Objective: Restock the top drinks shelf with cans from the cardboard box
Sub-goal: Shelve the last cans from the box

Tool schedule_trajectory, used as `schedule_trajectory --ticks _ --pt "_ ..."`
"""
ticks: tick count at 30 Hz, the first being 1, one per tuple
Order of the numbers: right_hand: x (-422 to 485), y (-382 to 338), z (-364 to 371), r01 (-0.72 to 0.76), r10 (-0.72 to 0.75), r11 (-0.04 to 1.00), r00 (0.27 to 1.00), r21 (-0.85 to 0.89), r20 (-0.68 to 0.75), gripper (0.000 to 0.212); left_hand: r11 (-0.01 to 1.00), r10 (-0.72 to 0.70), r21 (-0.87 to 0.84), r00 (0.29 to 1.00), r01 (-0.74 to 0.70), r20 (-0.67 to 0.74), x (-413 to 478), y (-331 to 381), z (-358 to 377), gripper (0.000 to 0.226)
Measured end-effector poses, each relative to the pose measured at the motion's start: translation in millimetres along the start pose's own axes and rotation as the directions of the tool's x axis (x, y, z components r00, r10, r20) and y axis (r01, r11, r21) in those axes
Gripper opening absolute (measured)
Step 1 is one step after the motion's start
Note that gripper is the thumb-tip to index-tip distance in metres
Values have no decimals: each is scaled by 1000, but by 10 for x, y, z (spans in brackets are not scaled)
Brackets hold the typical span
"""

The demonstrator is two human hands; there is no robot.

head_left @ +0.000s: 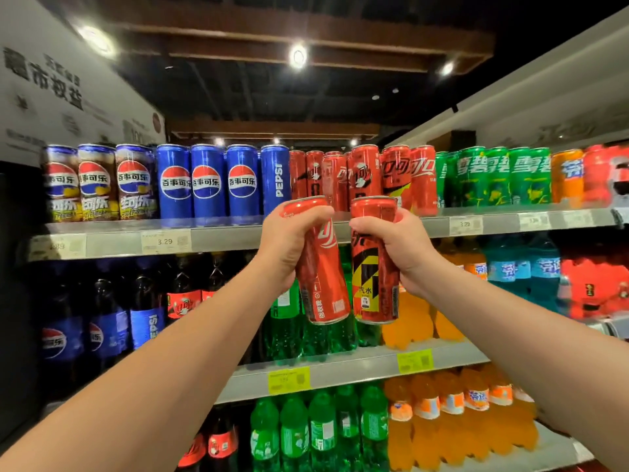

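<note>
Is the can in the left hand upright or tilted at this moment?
Tilted: the left hand grips the red can with its top leaning left and its base angled toward the yellow-marked can beside it.

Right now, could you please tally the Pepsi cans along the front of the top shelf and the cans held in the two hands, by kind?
Brown-label Pepsi cans: 3
Blue Pepsi cans: 4
Plain red can, in the left hand: 1
Red can with yellow and black, in the right hand: 1
Total: 9
</note>
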State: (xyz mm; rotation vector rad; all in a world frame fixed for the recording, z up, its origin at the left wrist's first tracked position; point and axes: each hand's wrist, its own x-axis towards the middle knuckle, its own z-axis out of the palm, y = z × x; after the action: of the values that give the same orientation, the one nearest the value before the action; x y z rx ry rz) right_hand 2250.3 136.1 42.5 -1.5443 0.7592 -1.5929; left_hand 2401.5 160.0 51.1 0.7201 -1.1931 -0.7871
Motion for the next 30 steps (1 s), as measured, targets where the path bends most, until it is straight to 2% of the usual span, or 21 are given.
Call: schedule_trajectory --ticks 8,12,15,18,19,22,26,30 --pt "563 -101 -311 47 -49 997 998 59 31 25 994 107 20 982 -105 -153 355 129 382 32" --pt "825 -155 -289 31 -34 998 998 56 54 18 990 144 32 968 -141 -207 540 168 527 22" --pt "989 -224 -220 54 -57 998 995 42 87 25 979 189 110 960 -170 -204 698 212 516 18" --pt "1128 -310 -123 83 -84 996 991 20 108 36 961 206 221 962 -165 -178 828 267 461 46" --pt "1180 -328 -87 89 -90 996 990 16 108 37 959 205 234 960 -159 -188 862 283 444 49" --pt "1335 -353 36 107 -107 994 991 3 74 37 959 208 241 950 -151 -232 976 318 358 47" --pt "1495 -364 212 137 -137 991 991 -10 13 41 955 228 254 931 -157 -285 1088 376 219 66" --pt "1607 -328 342 165 -167 985 985 -45 -32 48 948 255 261 923 -180 -288 1159 396 120 70"
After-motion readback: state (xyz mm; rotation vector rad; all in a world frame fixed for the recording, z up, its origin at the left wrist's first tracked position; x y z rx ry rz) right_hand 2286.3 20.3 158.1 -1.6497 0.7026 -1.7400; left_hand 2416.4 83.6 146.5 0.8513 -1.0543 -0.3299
